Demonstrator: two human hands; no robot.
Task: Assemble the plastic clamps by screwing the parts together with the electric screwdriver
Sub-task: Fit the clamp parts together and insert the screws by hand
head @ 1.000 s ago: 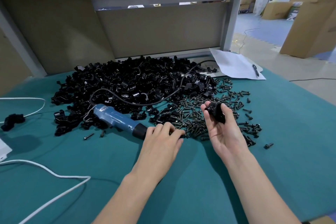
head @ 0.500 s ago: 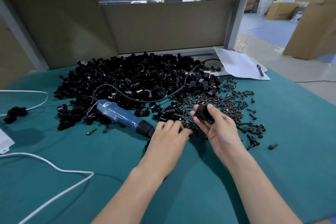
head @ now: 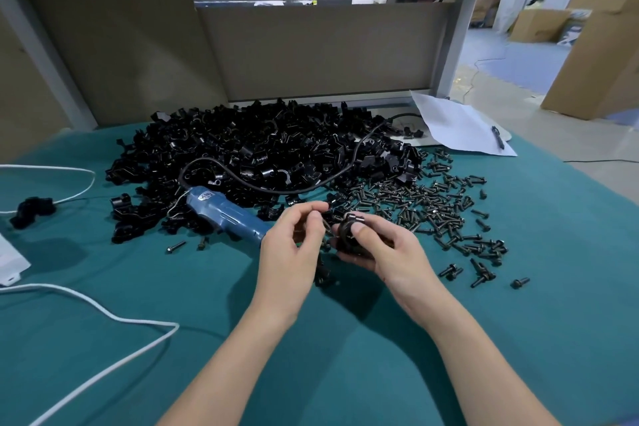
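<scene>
Nearest, at eight o'clock of the hands, a white cord (head: pixel 103 313) loops over the green desk (head: pixel 484 339), where a sweeping forearm could snag it. Mid-desk, the left hand (head: pixel 294 249) has its grip pressed together, thumb to forefinger, on what looks like a screw (head: pixel 323 222), though it is too small to be sure. Just at its three o'clock, the right hand (head: pixel 383 253) curls its grip round a black clamp (head: pixel 349 230), thumb on top.

The likeliest trouble is here. The screw could slip from so slight a pinch and be lost among the others, or enter crooked if the clamp halves shift under the thumb. The electric screwdriver (head: pixel 224 215) lies at ten o'clock, its nose hidden behind the left hand. Taking it up means one hand letting go, and the screw may then tip out. Its cable (head: pixel 262 188) runs over the parts pile (head: pixel 259 149) at twelve o'clock and could drag pieces along. Loose screws (head: pixel 432 211) spread at two o'clock.

A label (head: pixel 204 197) on the screwdriver carries print too blurred to read, and the paper (head: pixel 456 121) beyond shows no legible writing.
</scene>
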